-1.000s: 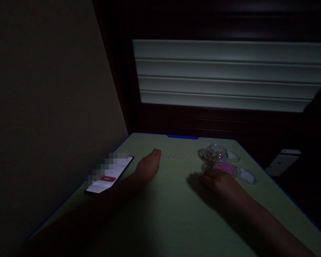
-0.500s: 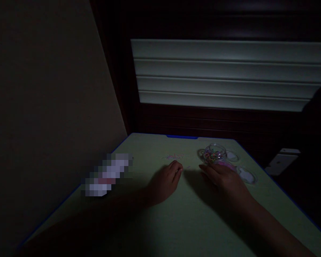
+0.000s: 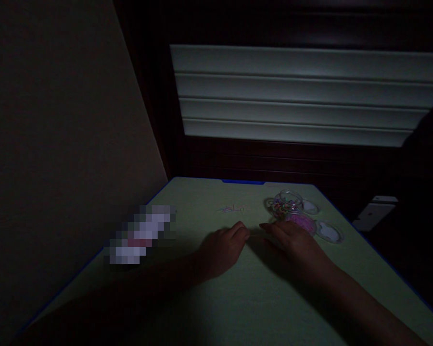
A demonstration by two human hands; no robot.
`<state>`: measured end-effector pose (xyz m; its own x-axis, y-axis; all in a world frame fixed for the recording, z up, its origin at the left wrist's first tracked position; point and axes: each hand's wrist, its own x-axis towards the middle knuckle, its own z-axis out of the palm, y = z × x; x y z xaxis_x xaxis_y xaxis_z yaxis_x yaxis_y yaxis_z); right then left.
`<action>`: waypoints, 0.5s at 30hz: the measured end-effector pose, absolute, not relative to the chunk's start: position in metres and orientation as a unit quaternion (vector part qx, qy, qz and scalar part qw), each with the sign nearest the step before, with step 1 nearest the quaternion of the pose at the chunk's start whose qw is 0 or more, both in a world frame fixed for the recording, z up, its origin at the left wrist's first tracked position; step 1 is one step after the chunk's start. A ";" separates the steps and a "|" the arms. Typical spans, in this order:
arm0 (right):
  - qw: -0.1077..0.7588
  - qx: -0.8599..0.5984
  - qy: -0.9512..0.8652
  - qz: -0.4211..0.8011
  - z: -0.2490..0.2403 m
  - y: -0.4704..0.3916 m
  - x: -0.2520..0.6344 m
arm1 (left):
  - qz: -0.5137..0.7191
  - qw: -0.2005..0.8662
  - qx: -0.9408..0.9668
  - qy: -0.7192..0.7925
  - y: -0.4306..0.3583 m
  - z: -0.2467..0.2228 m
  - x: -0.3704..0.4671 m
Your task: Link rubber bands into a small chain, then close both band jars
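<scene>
Being pinched at the closed fingertips of the left hand, a thin strand is pointed toward the right hand, over the middle of the tabletop. Right thumb and forefinger are parted slightly; whether the strand's other end is gripped there cannot be told. Loose strands are scattered in a small pile toward the far edge. Near the far right corner, an open jar of multicoloured bands is placed; just in front, a container of pink bands is partly blocked by the right hand. Two lids are laid toward the right edge. By the left edge, a flat object is pixelated. Deep shadow is cast under both forearms.
</scene>
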<state>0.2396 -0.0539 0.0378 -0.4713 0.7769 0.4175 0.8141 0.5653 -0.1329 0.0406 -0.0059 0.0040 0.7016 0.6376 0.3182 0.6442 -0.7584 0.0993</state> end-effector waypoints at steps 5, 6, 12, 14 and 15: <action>0.184 -0.463 -0.866 -0.050 0.038 -0.054 0.237 | -0.148 0.007 -0.927 -0.345 -0.007 0.006 0.041; 0.176 -0.464 -0.866 -0.056 0.038 -0.054 0.237 | -0.146 0.007 -0.927 -0.345 -0.007 0.006 0.041; 0.156 -0.450 -0.874 -0.093 0.034 -0.053 0.239 | -0.143 0.016 -0.933 -0.331 -0.006 0.004 0.041; 0.157 -0.446 -0.876 -0.101 0.033 -0.053 0.239 | -0.144 0.018 -0.933 -0.330 -0.006 0.003 0.041; 0.155 -0.444 -0.876 -0.106 0.034 -0.052 0.239 | -0.145 0.019 -0.932 -0.331 -0.006 0.003 0.041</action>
